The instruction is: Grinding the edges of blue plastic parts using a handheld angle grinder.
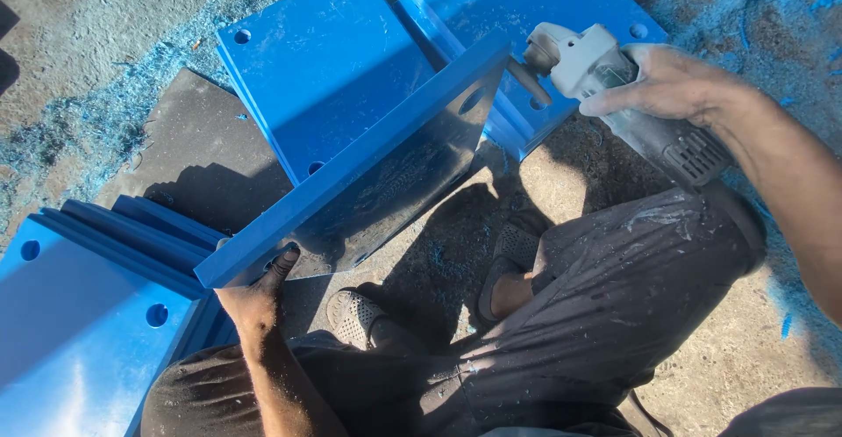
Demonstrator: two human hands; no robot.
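While the left hand (259, 301) grips one upright blue panel (351, 169), the right hand (671, 82) clasps one grinder (614, 86).

We wear dusty dark grey trousers (605, 297) flecked with pale shavings, perforated grey slip-on shoes (355, 314), and bare forearms (789, 182).

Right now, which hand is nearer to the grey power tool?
Right. The right hand grips the grey power tool; the left hand holds the tilted blue panel's far lower end.
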